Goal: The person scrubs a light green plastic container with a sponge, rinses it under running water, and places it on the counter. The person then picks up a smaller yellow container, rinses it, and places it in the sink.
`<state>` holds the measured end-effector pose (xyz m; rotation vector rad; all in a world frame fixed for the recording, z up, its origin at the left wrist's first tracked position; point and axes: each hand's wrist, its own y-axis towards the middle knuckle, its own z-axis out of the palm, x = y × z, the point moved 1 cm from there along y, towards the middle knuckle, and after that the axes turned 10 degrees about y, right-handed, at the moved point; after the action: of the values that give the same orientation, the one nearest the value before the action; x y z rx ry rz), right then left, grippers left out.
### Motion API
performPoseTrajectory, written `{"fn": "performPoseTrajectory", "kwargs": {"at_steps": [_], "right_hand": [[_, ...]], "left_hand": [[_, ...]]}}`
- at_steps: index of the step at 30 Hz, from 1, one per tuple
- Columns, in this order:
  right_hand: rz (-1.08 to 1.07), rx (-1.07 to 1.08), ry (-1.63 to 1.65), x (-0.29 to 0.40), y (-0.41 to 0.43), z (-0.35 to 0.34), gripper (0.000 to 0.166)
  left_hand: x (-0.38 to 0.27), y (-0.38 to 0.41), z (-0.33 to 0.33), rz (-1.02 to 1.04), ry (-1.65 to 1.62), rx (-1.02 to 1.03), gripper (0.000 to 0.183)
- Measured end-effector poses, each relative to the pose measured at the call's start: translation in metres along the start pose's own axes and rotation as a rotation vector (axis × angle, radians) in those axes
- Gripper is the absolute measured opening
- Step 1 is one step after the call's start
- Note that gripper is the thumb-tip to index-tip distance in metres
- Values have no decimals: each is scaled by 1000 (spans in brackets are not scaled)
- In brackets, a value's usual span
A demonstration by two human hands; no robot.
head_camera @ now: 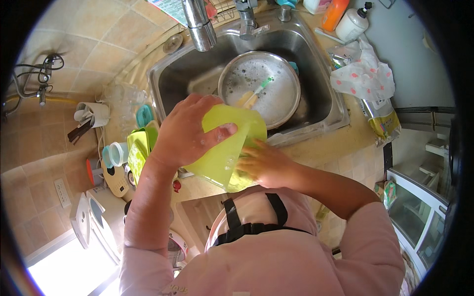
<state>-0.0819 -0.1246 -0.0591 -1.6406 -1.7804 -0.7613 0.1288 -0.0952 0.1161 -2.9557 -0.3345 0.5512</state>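
Note:
My left hand (189,129) grips the rim and side of a translucent yellow-green plastic container (226,148), tilted over the front edge of the sink. Suds cling to my left thumb. My right hand (263,164) reaches inside the container, fingers spread against its inner wall; whether it holds anything there is hidden. Beyond them, a round metal basin (274,111) of sudsy water stands in the stainless steel sink (177,88). In the basin lies a brush-like tool with a green and white handle (263,86), beside a pale yellow object (247,100).
The faucet (202,33) hangs over the sink's back left. Right of the sink are an orange bottle (333,14), a white pump bottle (351,26) and plastic packages (381,118). Glass jars (127,96), a turquoise lid (144,115) and green plastic items (139,148) stand at the left.

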Motion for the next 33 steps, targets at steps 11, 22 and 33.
{"fn": "performPoseTrajectory", "kwargs": {"at_steps": [11,22,33], "right_hand": [[-91,112,94,-4,-5,-4,37],[-39,62,21,1,-1,-10,43],[274,-68,-79,-16,10,4,64]], "left_hand": [[-2,6,0,-39,21,3,60],[0,6,-1,-84,23,46,62],[-8,13,-1,-164,-7,124,55]]}}
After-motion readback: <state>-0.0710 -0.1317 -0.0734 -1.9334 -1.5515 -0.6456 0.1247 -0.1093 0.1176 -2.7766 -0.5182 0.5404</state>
